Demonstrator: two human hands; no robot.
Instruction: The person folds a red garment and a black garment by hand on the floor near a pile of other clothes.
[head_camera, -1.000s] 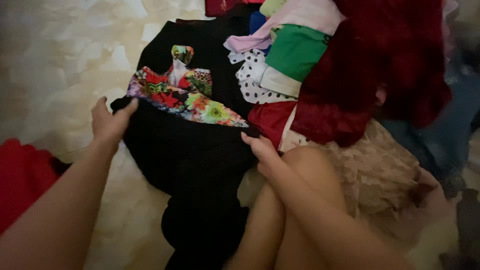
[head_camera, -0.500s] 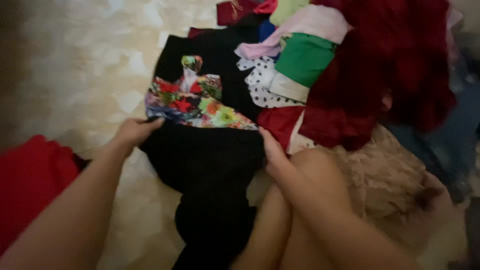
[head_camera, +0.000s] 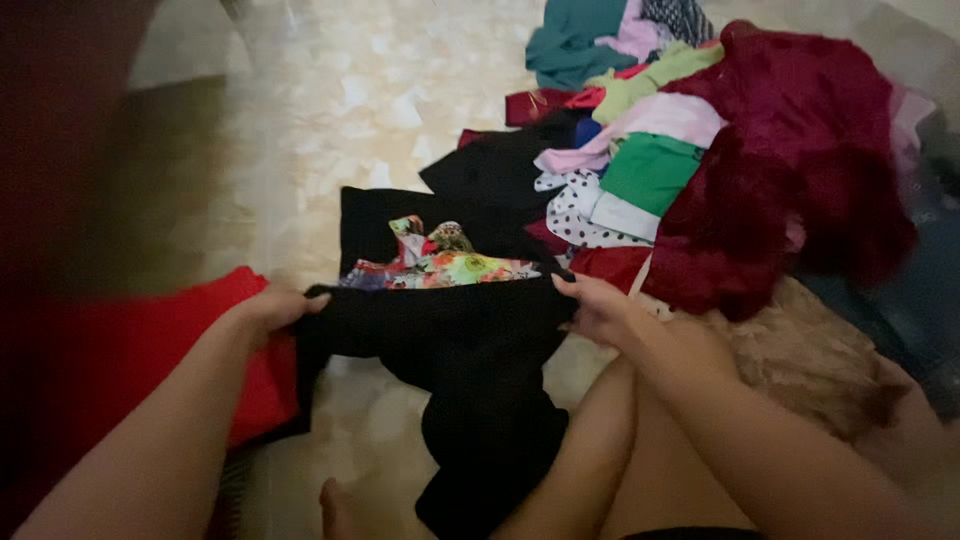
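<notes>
A black garment (head_camera: 450, 340) lies stretched on the pale stone floor (head_camera: 340, 110) in front of me, with a bright floral cloth (head_camera: 440, 265) lying on its upper part. My left hand (head_camera: 275, 305) grips the garment's left edge. At the right edge my right hand (head_camera: 600, 305) pinches the same black fabric. The lower part of the black garment trails down between my knees.
A red cloth (head_camera: 170, 350) lies at my left. A big pile of clothes fills the right: a dark red lacy piece (head_camera: 800, 180), green (head_camera: 650, 170), pink, polka-dot (head_camera: 575, 210) and teal (head_camera: 570, 45) items, and a tan fuzzy fabric (head_camera: 800, 350). My bare leg (head_camera: 590, 470) is below.
Both hands pulled the black garment's edge up over the floral cloth, now partly covered. The view shifted, showing more of the pile and floor.
</notes>
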